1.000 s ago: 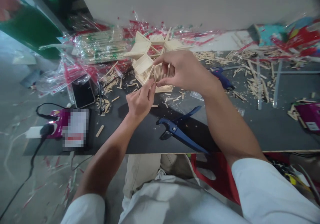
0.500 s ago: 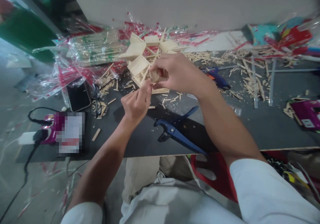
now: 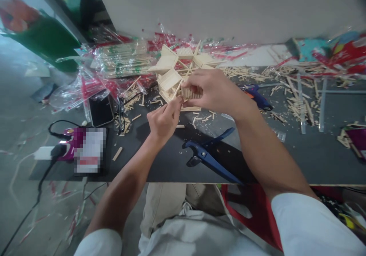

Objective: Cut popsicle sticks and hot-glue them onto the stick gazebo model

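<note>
A windmill-like model of pale wooden sticks (image 3: 174, 67) stands at the back of the dark tabletop (image 3: 300, 149). My right hand (image 3: 213, 90) is closed on a small panel of glued sticks (image 3: 191, 93), holding it against the model's front. My left hand (image 3: 166, 119) pinches its fingertips at the left edge of that panel, on a thin stick. Both forearms reach over the table's near edge.
Blue cutting pliers (image 3: 210, 157) lie in front of my hands. A blue glue gun (image 3: 259, 96) lies to the right among scattered stick offcuts. Clear wrappers with stick bundles (image 3: 120, 60), a phone (image 3: 100, 110) and a purple box (image 3: 71, 143) sit at the left.
The view shifted slightly. My hands stay at the model; my left fingertips have closed in on the panel's left edge.
</note>
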Demonstrator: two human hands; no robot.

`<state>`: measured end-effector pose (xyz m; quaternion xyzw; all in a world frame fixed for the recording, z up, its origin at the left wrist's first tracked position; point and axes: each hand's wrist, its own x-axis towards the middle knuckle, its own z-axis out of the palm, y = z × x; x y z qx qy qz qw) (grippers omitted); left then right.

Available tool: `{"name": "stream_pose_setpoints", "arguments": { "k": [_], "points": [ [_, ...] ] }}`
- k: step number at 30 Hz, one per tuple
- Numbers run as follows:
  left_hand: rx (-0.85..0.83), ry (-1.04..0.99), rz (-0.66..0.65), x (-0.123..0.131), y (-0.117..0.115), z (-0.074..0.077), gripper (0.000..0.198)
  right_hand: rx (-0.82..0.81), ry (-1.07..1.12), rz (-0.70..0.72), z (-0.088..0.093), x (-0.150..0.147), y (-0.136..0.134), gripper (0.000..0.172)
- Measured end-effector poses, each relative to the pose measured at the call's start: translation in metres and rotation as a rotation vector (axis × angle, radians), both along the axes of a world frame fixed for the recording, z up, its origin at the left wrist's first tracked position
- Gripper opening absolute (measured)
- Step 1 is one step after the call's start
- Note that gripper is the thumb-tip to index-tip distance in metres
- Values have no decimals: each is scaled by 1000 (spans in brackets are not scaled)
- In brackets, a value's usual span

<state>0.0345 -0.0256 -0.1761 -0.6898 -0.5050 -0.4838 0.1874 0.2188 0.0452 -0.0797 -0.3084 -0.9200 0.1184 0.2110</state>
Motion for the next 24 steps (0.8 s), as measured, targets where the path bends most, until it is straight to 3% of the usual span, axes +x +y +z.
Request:
{"name": "stream_pose_setpoints", "arguments": {
  "k": [14, 24],
  "points": [
    [29, 11, 15, -1, 2, -1, 18, 0, -75, -32, 5, -3, -6, 23],
    [20, 38, 22, -2, 2, -2, 16, 35, -99, 40, 6, 2, -4, 27]
  ]
}}
